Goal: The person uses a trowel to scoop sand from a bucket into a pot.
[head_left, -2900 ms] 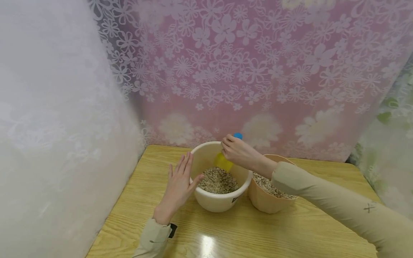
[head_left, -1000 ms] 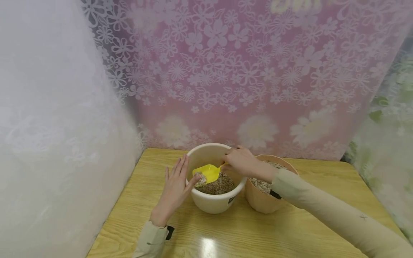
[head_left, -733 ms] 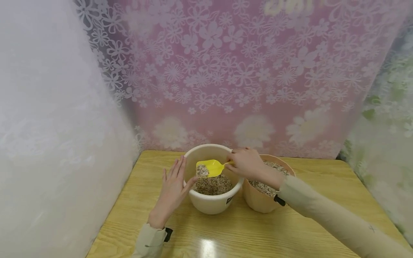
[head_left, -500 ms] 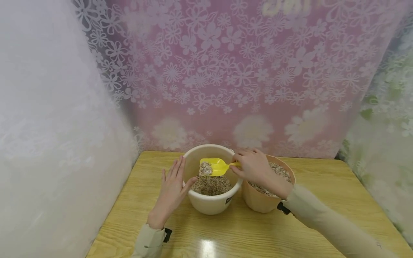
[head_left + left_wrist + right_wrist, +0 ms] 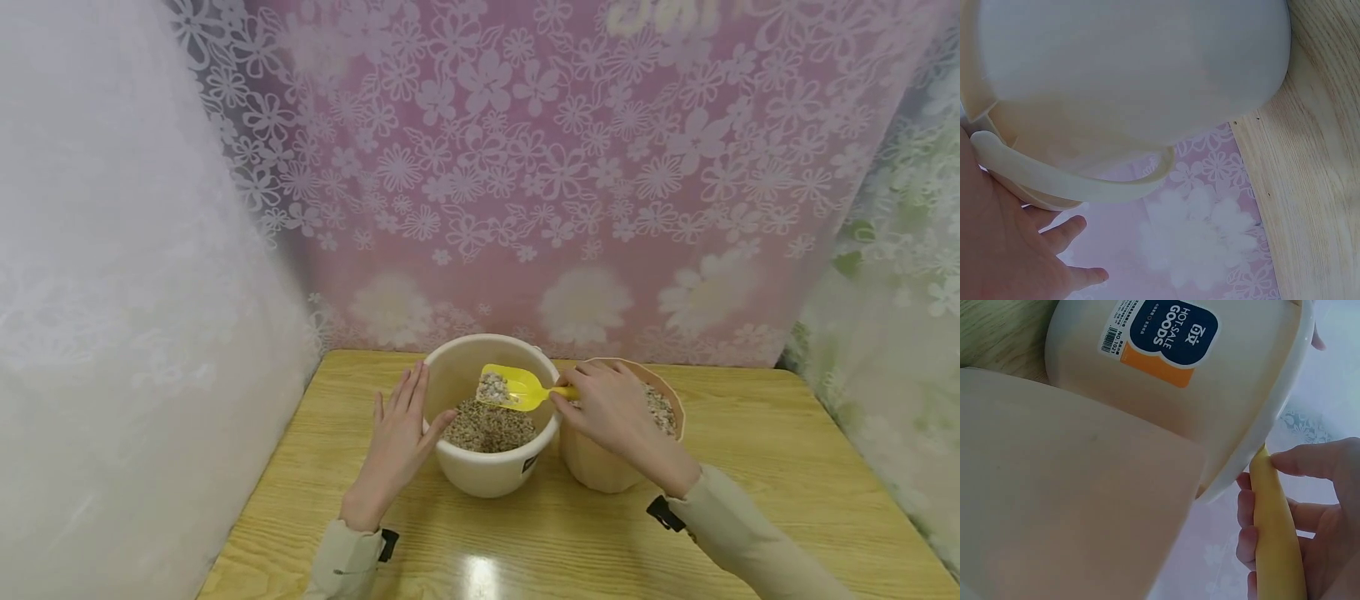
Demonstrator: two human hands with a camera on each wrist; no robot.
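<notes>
A yellow scoop (image 5: 528, 390) carries a small heap of pale grains (image 5: 492, 387) above the mouth of a white bucket (image 5: 483, 477). My right hand (image 5: 611, 412) grips its handle (image 5: 1275, 531), fingers wrapped round it in the right wrist view. Darker grains (image 5: 487, 427) cover the bucket's bottom. With fingers straight, my left hand (image 5: 393, 446) rests against the bucket's left rim. In the left wrist view a curved handle (image 5: 1079, 181) hangs at the bucket's side beside the left fingers. A peach-coloured pot (image 5: 600, 467), holding more pale grains (image 5: 660, 410), stands under my right hand and wrist.
The wooden table (image 5: 772, 483) carries both containers, close side by side. A pink floral curtain (image 5: 480, 183) hangs behind the table. A whitish sheet (image 5: 135, 333) bounds the left, and a leaf-patterned one (image 5: 885, 350) the right.
The right hand has risen from inside the bucket and drawn right towards the pot, the scoop now level with grains on it. The left hand stays on the rim.
</notes>
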